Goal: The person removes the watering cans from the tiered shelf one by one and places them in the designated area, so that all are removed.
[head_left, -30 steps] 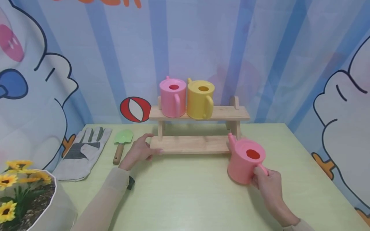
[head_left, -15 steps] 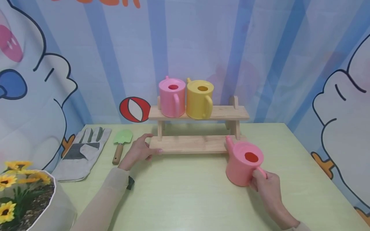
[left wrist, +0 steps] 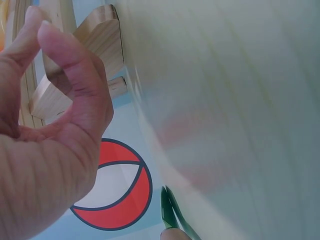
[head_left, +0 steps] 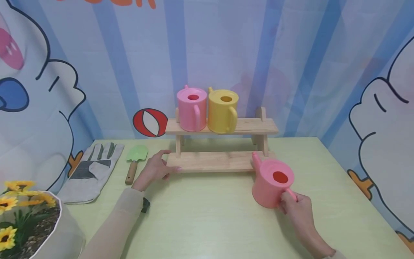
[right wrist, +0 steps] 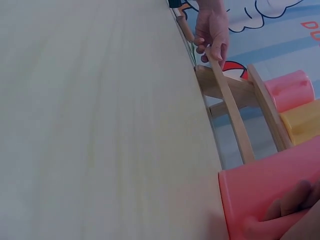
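Note:
My right hand [head_left: 298, 212] grips the handle of a coral-pink watering can [head_left: 270, 185]. The can stands at the right front of a two-tier wooden plant stand [head_left: 210, 162], its spout overlapping the lower board in the head view. In the right wrist view the can's wall [right wrist: 270, 185] is close up, fingers curled at its handle. At the stand's other end, my left hand [head_left: 156, 167] pinches the lower board between thumb and fingers. On the upper board sit a pink watering can [head_left: 191, 115] and a yellow watering can [head_left: 221, 117], side by side, handles facing me.
Left of the stand lie a green trowel [head_left: 132, 169] with a wooden handle and a grey work glove [head_left: 90, 172]. A white pot [head_left: 69, 230] of yellow flowers fills the near left corner. A printed curtain [head_left: 220, 43] hangs behind the table [head_left: 207, 219].
The coral-pink can and my right hand have shifted slightly left and toward me, so the spout covers more of the lower board's right end. My left hand keeps its place on the board.

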The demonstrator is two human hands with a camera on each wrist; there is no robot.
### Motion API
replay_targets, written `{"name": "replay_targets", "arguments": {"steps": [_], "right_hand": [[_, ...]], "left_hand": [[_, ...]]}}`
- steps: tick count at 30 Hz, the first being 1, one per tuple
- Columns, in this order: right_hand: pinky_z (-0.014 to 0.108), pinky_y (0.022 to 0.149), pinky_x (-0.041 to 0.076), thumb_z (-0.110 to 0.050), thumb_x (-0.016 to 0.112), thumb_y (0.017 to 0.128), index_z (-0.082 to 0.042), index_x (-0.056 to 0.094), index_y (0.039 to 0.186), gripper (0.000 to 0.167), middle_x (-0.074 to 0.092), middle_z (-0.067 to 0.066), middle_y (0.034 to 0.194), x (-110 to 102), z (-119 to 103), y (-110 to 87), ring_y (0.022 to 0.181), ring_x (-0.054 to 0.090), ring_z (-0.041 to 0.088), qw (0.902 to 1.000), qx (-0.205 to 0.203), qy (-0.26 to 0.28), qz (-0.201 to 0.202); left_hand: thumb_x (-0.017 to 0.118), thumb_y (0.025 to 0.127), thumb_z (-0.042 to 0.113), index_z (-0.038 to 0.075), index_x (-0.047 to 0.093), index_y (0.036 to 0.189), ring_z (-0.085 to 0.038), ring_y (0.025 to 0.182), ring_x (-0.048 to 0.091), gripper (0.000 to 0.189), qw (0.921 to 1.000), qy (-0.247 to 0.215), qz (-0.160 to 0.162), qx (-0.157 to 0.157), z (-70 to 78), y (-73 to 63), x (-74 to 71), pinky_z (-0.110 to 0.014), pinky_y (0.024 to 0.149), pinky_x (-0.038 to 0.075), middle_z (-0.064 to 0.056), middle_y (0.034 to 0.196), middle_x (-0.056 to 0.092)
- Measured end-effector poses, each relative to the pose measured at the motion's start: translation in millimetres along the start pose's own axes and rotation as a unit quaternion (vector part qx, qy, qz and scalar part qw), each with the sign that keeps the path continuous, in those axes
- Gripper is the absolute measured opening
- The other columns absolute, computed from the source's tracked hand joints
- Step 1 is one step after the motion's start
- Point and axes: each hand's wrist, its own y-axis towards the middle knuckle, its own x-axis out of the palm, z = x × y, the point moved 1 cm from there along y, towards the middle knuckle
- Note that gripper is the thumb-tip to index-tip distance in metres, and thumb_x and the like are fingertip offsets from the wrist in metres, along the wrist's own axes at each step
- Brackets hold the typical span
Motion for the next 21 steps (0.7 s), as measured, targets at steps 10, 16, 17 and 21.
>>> {"name": "replay_targets", "arguments": {"steps": [10, 16, 17, 21], "right_hand": [[0.019, 0.078, 0.053, -0.020, 0.059, 0.108, -0.009, 0.060, 0.081, 0.029, 0.066, -0.001, 0.080, -3.4, -4.1, 0.9, 0.092, 0.061, 0.015, 0.9952, 0.045, -0.086, -0.011], [0.021, 0.077, 0.051, -0.028, 0.064, 0.109, -0.004, 0.061, 0.111, 0.024, 0.066, 0.001, 0.099, -4.6, -5.0, -2.8, 0.102, 0.059, 0.020, 0.9920, 0.042, -0.119, 0.008], [0.021, 0.077, 0.050, -0.029, 0.064, 0.109, -0.003, 0.060, 0.113, 0.027, 0.066, 0.002, 0.102, -4.9, -5.1, -3.4, 0.103, 0.059, 0.019, 0.9918, 0.042, -0.120, 0.012], [0.020, 0.079, 0.049, -0.038, 0.066, 0.109, -0.004, 0.056, 0.127, 0.039, 0.063, 0.004, 0.115, -7.7, -4.4, -7.2, 0.106, 0.056, 0.017, 0.9911, 0.029, -0.127, 0.024]], "left_hand": [[0.086, 0.095, 0.033, 0.009, 0.035, 0.166, -0.015, 0.062, 0.056, 0.091, 0.9999, 0.006, 0.001, -0.010, 0.7, 0.6, 0.1, -0.031, 0.067, 0.043, -0.003, 0.075, 0.061], [0.087, 0.095, 0.032, 0.008, 0.035, 0.166, -0.015, 0.062, 0.058, 0.091, 0.9998, 0.013, 0.006, -0.013, 1.8, -0.1, 0.5, -0.031, 0.069, 0.044, -0.004, 0.079, 0.063], [0.087, 0.095, 0.032, 0.008, 0.035, 0.166, -0.015, 0.062, 0.058, 0.091, 0.9998, 0.013, 0.006, -0.013, 1.9, -0.3, 0.5, -0.031, 0.069, 0.044, -0.004, 0.079, 0.063], [0.086, 0.095, 0.032, 0.008, 0.036, 0.166, -0.015, 0.062, 0.059, 0.091, 0.9998, 0.015, 0.008, -0.013, 2.3, 0.1, 0.3, -0.031, 0.070, 0.044, -0.004, 0.078, 0.063]]}}
